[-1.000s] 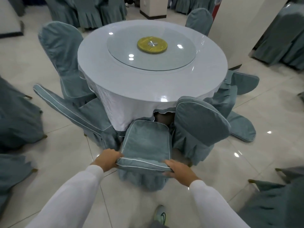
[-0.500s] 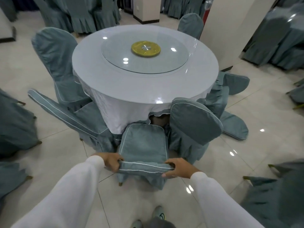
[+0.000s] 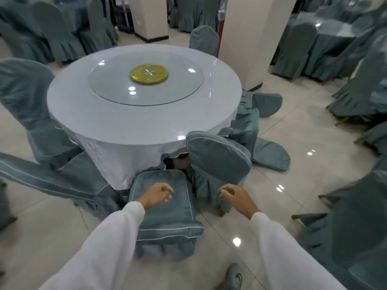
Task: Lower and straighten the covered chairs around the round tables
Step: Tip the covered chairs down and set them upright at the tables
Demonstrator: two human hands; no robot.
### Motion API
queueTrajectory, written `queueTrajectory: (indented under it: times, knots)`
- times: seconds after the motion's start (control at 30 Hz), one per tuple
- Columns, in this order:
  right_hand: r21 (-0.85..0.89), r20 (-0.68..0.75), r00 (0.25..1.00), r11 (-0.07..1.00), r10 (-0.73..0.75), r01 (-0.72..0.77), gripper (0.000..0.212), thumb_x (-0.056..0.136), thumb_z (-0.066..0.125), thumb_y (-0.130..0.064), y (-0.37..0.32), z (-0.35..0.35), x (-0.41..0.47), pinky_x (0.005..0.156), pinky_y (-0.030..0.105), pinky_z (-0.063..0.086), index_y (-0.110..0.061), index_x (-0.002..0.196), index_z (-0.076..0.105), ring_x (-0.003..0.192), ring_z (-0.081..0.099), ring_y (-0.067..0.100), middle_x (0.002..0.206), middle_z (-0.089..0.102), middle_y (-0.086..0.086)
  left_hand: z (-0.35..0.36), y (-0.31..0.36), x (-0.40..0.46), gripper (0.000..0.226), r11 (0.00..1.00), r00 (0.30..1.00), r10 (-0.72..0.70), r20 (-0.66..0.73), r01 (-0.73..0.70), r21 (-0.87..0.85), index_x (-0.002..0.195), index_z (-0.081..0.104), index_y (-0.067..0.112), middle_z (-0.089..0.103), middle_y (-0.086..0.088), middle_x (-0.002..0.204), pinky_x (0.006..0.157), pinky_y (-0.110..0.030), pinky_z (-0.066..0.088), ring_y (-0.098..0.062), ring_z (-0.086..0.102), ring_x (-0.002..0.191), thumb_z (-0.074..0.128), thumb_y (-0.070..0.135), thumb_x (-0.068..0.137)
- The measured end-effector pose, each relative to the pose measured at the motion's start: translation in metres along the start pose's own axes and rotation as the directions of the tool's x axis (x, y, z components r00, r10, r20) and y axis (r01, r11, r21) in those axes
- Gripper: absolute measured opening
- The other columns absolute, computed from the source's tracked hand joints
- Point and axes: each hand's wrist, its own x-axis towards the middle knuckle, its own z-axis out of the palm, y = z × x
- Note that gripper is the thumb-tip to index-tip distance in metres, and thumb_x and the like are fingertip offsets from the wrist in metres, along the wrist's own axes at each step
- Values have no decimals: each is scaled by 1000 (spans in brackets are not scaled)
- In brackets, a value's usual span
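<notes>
- Against the near edge of the round table (image 3: 125,124), the covered chair (image 3: 165,208) is seen with its back toward the person.
- Above this chair's cushion, the left hand (image 3: 157,194) is held with fingers loosely curled, nothing grasped.
- Beside the chair, the right hand (image 3: 235,195) is held free, fingers relaxed, near a tilted chair (image 3: 217,162).
</notes>
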Motion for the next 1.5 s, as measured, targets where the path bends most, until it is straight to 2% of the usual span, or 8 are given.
queueTrajectory:
  times: [0.23,0.33,0.5,0.67,0.87,1.07,1.23,1.5]
  knots:
    - [66,3,1000,998,23,-23,15,97,61,-20,66,-89,43,83,31,57,-26,95,74,88,72,11,90,76,-8,62,73,67,26,999,996,7,-87,-3,39,99,70,16,73,-5,92,58,-20,49,-12,64,70,47,3,94]
    - [82,30,999,996,36,-38,15,99,60,-18,89,-130,63,83,31,57,-23,100,75,86,72,9,92,77,-7,80,101,91,25,994,988,34,-148,-19,104,92,68,27,72,1,89,77,-34,55,-17,68,81,55,5,92]
    - [40,31,999,999,33,-34,14,94,68,-26,101,-174,112,85,27,55,-28,108,69,96,70,9,101,74,-9,98,143,115,25,953,965,106,-240,-30,301,112,61,24,64,2,104,91,-39,51,-23,64,99,58,12,91]
    - [-99,208,978,994,-17,38,64,84,79,-43,80,-169,164,104,36,49,-28,140,50,117,58,14,128,57,-4,94,166,141,50,941,928,107,-358,22,336,137,45,18,48,-3,136,97,-46,49,-25,55,117,61,15,90]
    - [-292,323,944,941,-75,174,72,83,76,-41,53,-136,222,108,41,44,-27,146,44,127,51,25,140,52,2,75,175,202,84,913,931,121,-345,32,406,156,20,27,18,-3,164,107,-50,44,-34,37,141,64,12,86]
    - [-353,451,891,905,-57,237,63,80,73,-40,45,-134,260,92,41,54,-38,137,46,108,66,33,122,68,5,69,186,255,65,874,922,118,-369,80,479,147,40,27,30,-3,160,103,-50,46,-35,48,132,66,13,89]
    - [-334,476,874,898,-103,288,73,83,68,-29,50,-155,265,99,38,50,-46,149,40,112,65,34,123,71,5,73,198,272,53,757,911,121,-395,173,630,140,45,33,36,6,153,110,-67,24,-31,29,146,65,22,93]
    - [-350,503,856,877,-120,328,61,82,65,-19,69,-209,270,95,39,51,-42,137,53,105,66,36,115,73,7,105,239,277,47,825,912,141,-384,106,555,135,53,23,49,1,141,110,-48,36,-28,47,130,69,17,90]
